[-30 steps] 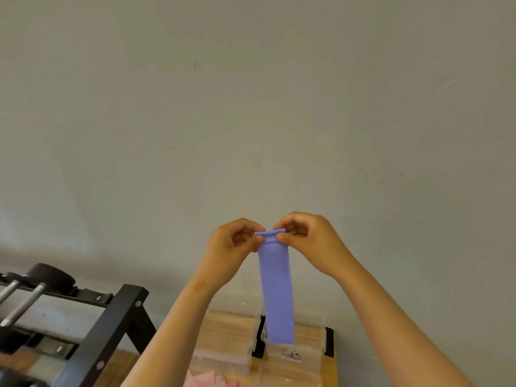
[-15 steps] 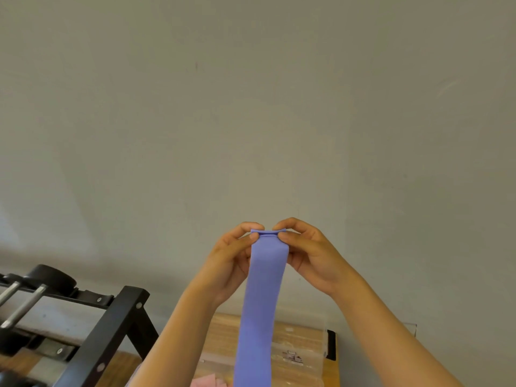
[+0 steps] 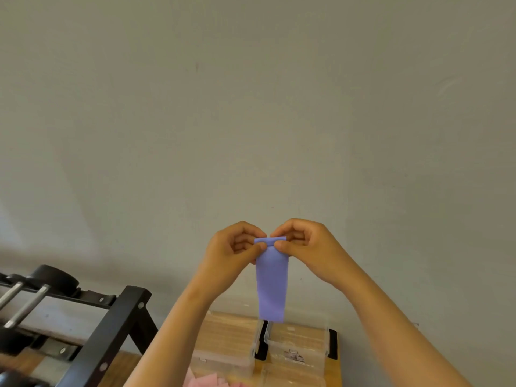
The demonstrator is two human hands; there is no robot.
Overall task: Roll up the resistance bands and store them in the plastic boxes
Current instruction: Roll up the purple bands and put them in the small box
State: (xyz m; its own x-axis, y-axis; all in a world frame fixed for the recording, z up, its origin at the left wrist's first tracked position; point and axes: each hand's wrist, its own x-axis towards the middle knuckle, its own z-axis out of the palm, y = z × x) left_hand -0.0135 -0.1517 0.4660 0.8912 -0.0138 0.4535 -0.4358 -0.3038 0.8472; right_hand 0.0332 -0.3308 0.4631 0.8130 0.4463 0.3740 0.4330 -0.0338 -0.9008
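Both hands are raised in front of a plain grey wall [image 3: 251, 107], close together at about the same height. The left hand [image 3: 234, 252] and the right hand [image 3: 307, 247] each pinch the top edge of a purple resistance band [image 3: 272, 289] between thumb and curled fingers. A short first turn of the band is rolled over at the top, lying between the 2 sets of fingertips. The rest of the band hangs straight down, flat and unrolled, and its lower end hangs free above the boxes.

Below the band, 2 clear plastic boxes sit side by side on a wooden counter [image 3: 336, 370]: the left box [image 3: 226, 342] and the right box [image 3: 296, 344], with a black part [image 3: 261, 342] between them. Whether the boxes hold anything cannot be told. Some pink bands [image 3: 206, 382] show at the bottom edge, just in front of the left box.

At the lower left stands a black metal rack [image 3: 111, 331] carrying a dumbbell [image 3: 53, 277] with a silver handle.
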